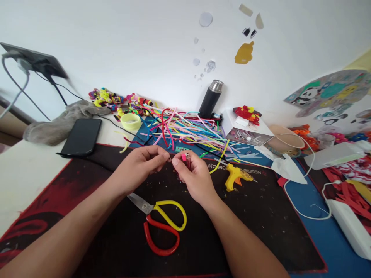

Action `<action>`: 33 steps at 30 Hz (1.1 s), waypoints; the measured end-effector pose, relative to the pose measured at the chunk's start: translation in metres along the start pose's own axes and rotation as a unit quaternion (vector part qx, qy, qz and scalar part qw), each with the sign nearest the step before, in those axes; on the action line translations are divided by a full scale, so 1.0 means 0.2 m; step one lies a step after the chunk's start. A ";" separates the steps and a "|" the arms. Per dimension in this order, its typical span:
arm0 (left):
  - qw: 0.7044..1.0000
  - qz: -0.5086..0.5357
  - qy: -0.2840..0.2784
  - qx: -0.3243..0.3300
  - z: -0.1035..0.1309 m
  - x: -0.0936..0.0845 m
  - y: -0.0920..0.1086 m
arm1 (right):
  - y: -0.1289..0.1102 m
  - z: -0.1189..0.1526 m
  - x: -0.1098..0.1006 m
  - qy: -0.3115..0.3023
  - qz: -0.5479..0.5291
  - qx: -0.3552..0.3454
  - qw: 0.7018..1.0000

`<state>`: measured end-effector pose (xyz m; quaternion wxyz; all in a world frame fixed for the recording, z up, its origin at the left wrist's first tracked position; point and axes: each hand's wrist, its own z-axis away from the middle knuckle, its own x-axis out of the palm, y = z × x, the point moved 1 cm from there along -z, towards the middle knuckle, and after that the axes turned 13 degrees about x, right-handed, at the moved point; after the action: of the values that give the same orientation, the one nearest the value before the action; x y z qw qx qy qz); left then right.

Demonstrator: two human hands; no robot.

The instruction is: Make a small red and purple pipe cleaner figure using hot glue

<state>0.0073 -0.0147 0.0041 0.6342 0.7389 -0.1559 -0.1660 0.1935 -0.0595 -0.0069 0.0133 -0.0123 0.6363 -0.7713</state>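
At the left, the phone (82,137) lies on the white table, its lower part near the edge of the mat (255,231). Next comes the yellow ring (131,126), behind the hands. The left hand (142,166) is above the mat, its thumb and forefinger pressed together on the end of a thin strand (170,158). Below this hand the scissors (149,208) lie flat, with the handles apart.

The strand is in the small gap between the two hands. It seems very light and thin, so I judge it bends easily — the tips of the fingers, close to its end, are the right place to hold it. The pink piece (183,157) is in the right hand (198,179), which has the fingers curled around it and the thumb near the strand. Most of this piece is hidden; it is probably light also, and a gentle hold at its side should be enough.

Behind the hands is a loose heap of stems (185,127), soft in look. Farther right stand the flask (210,99) and, nearer, the glue gun (236,177) — this one lies on its side.
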 end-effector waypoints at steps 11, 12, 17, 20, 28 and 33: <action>0.994 -0.099 0.031 0.042 -0.01 0.02 0.07 | 0.01 0.01 0.01 0.003 0.010 0.006 1.000; 0.992 -0.109 0.032 0.047 -0.01 0.03 0.08 | 0.01 0.01 0.01 0.005 0.010 0.007 1.000; 0.984 -0.153 0.033 0.081 0.00 0.04 0.09 | 0.00 0.01 0.01 0.010 0.015 0.002 1.000; 0.981 -0.169 0.033 0.088 0.01 0.04 0.09 | 0.00 0.01 0.01 0.014 0.020 0.001 1.000; 0.978 -0.187 0.015 0.089 0.01 0.04 0.09 | -0.01 0.01 0.01 0.024 0.026 0.000 0.999; 0.982 -0.166 0.010 0.093 0.01 0.04 0.08 | -0.02 0.02 0.01 0.027 0.028 -0.002 0.999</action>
<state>0.0125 -0.0226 0.0184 0.5279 0.8117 -0.0392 -0.2468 0.1914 -0.0622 -0.0024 0.0176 0.0266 0.6384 -0.7690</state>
